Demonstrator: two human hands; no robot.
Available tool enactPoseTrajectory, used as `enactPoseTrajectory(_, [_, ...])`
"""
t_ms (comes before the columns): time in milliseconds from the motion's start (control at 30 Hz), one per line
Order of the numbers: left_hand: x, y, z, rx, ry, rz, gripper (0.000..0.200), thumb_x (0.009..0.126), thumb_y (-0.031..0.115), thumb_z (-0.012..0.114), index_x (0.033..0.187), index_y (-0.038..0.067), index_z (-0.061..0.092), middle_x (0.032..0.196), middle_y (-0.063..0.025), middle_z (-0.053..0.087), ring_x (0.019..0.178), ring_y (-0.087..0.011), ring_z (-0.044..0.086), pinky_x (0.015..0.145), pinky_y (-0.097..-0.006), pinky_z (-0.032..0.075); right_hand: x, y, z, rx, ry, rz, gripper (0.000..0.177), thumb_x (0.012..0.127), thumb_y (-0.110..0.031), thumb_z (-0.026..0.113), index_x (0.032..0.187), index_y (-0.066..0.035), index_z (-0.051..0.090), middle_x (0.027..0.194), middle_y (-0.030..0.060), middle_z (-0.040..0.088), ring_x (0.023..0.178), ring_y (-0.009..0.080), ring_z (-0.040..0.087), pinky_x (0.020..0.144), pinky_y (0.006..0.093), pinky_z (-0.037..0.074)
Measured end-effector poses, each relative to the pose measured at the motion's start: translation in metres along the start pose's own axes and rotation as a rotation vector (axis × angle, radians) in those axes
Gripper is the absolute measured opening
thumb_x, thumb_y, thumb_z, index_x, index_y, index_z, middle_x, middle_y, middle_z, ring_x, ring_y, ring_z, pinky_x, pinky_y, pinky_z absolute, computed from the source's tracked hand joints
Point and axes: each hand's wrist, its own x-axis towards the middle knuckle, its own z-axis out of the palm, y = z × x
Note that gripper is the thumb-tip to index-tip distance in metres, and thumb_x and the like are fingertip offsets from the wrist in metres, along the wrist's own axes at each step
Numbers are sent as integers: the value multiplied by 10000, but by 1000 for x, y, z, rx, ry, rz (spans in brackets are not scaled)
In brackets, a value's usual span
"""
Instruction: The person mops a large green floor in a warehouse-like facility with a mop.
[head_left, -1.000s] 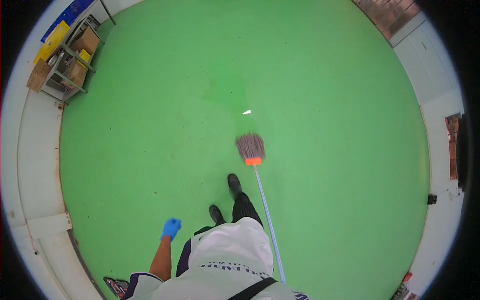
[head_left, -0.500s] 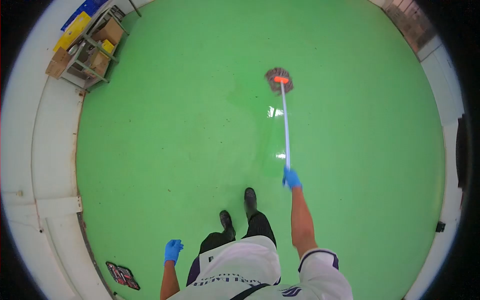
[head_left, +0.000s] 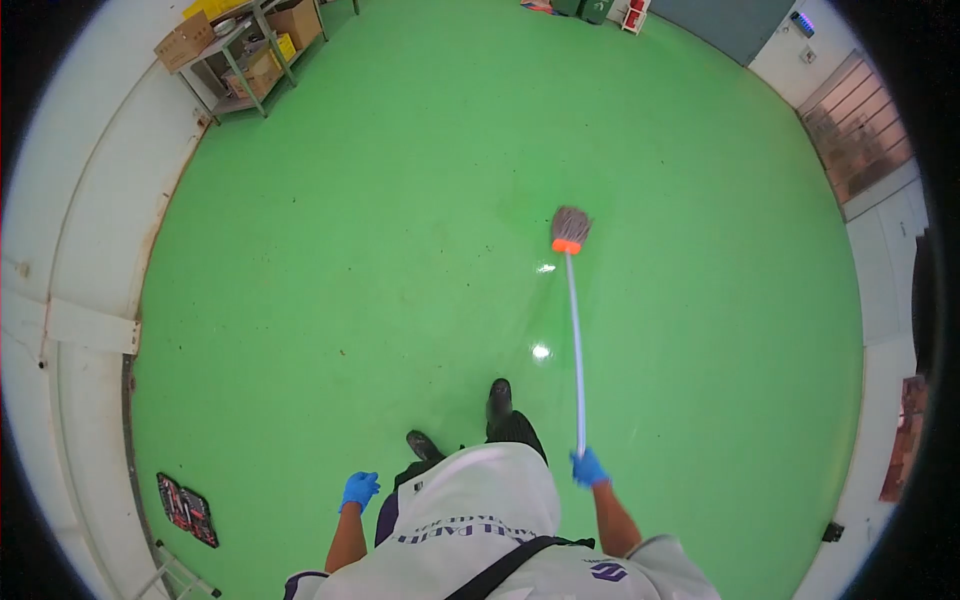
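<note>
Head view: the mop [head_left: 574,340] lies on the green floor [head_left: 720,300] ahead of the boots [head_left: 500,393], and its head sits nearer to them than half a second ago. The right hand [head_left: 589,467], blue-gloved, has come back toward the body from a far reach; it is closed around the top of the visible handle, which runs almost straight ahead. The strands [head_left: 571,224], bunched about the orange clamp [head_left: 566,247] in the earlier picture, now stretch out beyond it, away from the person. That suggests the pulling half of a mopping stroke, with the strands trailing behind the clamp.

The left hand [head_left: 360,490], also gloved, hangs beside the body with fingers curled; nothing shows in it, and how tightly it is closed I cannot tell. It plays no visible part in guiding the mop, so the stroke seems to be one-handed. Bright glints [head_left: 541,352] lie on the floor just left of the handle, where the surface looks glossy and perhaps wet.
</note>
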Motion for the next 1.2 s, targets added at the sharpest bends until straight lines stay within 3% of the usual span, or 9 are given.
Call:
enactPoseTrajectory(200, [25, -19, -44, 297, -137, 81, 310, 798, 255, 569, 863, -48, 563, 729, -156, 629, 598, -207, 598, 563, -325, 479, -298, 216, 137, 386, 90, 408, 459, 838, -461, 515, 886, -13, 607, 722, 194, 607, 647, 298, 603, 584, 439, 456])
enactPoseTrajectory(333, [43, 5, -63, 33, -76, 15, 281, 800, 238, 572, 845, -40, 565, 724, -147, 622, 603, -206, 594, 563, -316, 479, -340, 192, 151, -219, 26, 685, 431, 866, -419, 466, 994, -22, 575, 735, 178, 606, 628, 274, 595, 571, 419, 465])
enactPoseTrajectory(500, [44, 51, -82, 88, -9, 71, 265, 818, 230, 566, 841, -34, 568, 717, -131, 619, 606, -176, 587, 567, -294, 476, -234, 134, 144, -405, -68, 668, 425, 901, -366, 404, 1129, -33, 535, 750, 159, 606, 603, 243, 586, 555, 393, 477])
enactPoseTrajectory(567, [53, 61, -91, 99, -1, 39, 249, 814, 228, 566, 844, -20, 568, 706, -128, 620, 585, -175, 582, 538, -288, 459, -147, 109, 140, -660, -65, 156, 446, 902, -211, 338, 1327, -89, 276, 694, 201, 581, 559, 314, 577, 459, 448, 438])
enactPoseTrajectory(600, [61, 57, -99, 98, 3, 13, 234, 811, 225, 567, 847, -6, 568, 695, -125, 621, 565, -174, 577, 510, -283, 443, -99, 59, 129, -369, 156, 243, 493, 915, -415, 306, 954, -10, 585, 714, 242, 588, 665, 375, 596, 539, 485, 456])
enactPoseTrajectory(667, [77, 63, -112, 39, -4, -27, 231, 810, 215, 570, 859, -10, 561, 696, -127, 620, 561, -171, 575, 501, -270, 436, 35, -7, 119, -703, 139, -40, 367, 920, -256, 336, 1272, -156, 362, 718, 183, 580, 603, 325, 592, 488, 464, 452])
enactPoseTrajectory(800, [84, 103, -129, -47, 74, -34, 258, 822, 236, 559, 876, -16, 561, 715, -119, 624, 589, -165, 585, 534, -269, 449, 236, -273, 78, -80, 254, -105, 639, 863, -543, 352, 948, 53, 563, 864, 315, 574, 873, 451, 558, 742, 480, 434])
enactPoseTrajectory(933, [71, 124, -148, -130, 183, 49, 255, 826, 246, 553, 902, 2, 559, 721, -111, 625, 595, -164, 585, 531, -266, 438, 301, -455, 62, 56, 295, -223, 607, 862, -522, 377, 813, 52, 565, 673, 234, 590, 641, 369, 596, 545, 434, 453])
enactPoseTrajectory(1200, [70, 46, -192, -167, 211, 98, 275, 823, 245, 556, 856, -28, 568, 723, -115, 625, 615, -160, 585, 579, -285, 469, 173, -302, 122, -226, 221, -137, 675, 845, -572, 335, 903, 53, 583, 697, 235, 603, 681, 367, 613, 602, 440, 470])
